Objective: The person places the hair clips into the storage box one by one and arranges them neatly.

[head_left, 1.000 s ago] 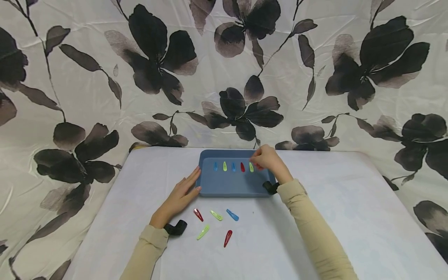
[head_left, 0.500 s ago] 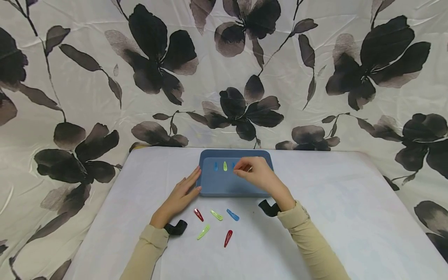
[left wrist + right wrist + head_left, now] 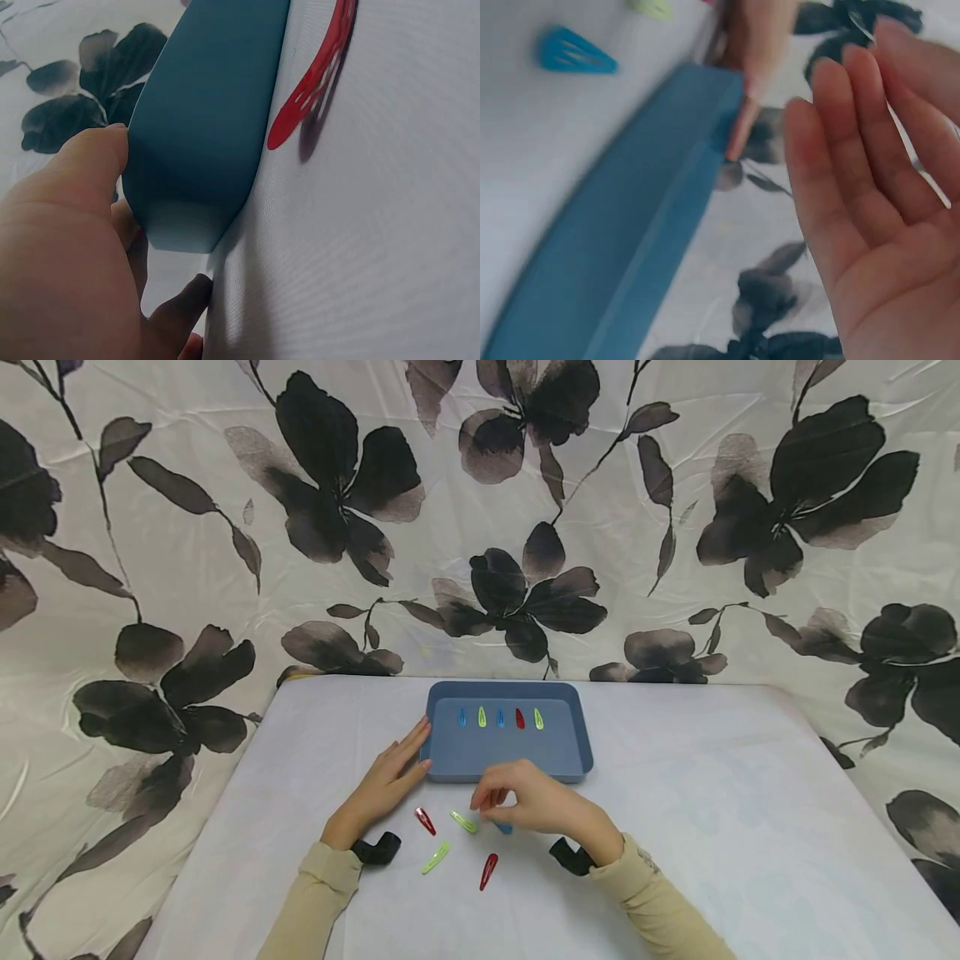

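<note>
My left hand (image 3: 381, 787) lies with straight fingers along the left edge of a blue-grey tray (image 3: 510, 760); the left wrist view has its thumb against the tray's side wall (image 3: 202, 120). My right hand (image 3: 536, 799) hovers in front of the tray with bent, relaxed fingers and nothing between them. Under its fingertips is a blue snap hair clip (image 3: 504, 828), partly hidden in the head view but whole in the right wrist view. Just left of those fingertips lies a yellow-green hair clip (image 3: 463, 822).
In the tray's upper half a row of upright hair clips runs blue, yellow-green, blue, red (image 3: 520, 718), yellow-green (image 3: 538, 718). On the white tabletop (image 3: 712, 793) lie two red clips (image 3: 488, 871) and another yellow-green clip (image 3: 435, 857). A floral cloth (image 3: 480, 510) hangs behind.
My right hand has left the right end of the clip row and come down toward the loose clips in front of the tray. The left hand has stayed put.
</note>
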Demonstrator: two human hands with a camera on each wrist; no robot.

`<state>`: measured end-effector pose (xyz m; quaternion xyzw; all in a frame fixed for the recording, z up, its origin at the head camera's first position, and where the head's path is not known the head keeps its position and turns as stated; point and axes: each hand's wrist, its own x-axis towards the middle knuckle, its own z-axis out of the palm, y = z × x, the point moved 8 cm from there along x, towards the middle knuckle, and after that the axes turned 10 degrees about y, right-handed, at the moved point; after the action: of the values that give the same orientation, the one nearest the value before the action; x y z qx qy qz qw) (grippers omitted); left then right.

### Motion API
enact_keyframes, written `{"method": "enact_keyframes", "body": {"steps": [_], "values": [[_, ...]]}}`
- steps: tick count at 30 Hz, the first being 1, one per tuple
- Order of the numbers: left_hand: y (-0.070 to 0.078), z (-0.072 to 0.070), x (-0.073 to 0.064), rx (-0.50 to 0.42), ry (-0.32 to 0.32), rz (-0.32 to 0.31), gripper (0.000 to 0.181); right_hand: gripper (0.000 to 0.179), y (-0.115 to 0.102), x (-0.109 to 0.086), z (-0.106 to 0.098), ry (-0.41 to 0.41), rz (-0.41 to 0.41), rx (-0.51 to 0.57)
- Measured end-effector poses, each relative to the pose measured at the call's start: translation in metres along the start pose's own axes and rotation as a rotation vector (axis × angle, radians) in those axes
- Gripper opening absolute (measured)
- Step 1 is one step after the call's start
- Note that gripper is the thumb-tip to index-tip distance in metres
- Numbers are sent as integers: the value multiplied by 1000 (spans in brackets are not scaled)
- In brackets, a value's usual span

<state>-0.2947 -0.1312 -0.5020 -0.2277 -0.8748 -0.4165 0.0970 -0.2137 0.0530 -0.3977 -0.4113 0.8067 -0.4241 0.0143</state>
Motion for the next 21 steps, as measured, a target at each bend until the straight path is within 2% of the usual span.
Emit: {"method": "enact_keyframes", "body": {"steps": [6,11,14,21], "values": [[1,-1,0,-4,-1,0,62,13,11,-10,33,-174,49,-34],[1,0,0,2,0,0,62,22,17,-20,52,-266,48,-83],[2,0,0,4,1,-3,62,22,18,-24,59,-273,34,-108],[2,-1,0,0,1,-9,62,21,24,-28,65,-225,29,-180]]}}
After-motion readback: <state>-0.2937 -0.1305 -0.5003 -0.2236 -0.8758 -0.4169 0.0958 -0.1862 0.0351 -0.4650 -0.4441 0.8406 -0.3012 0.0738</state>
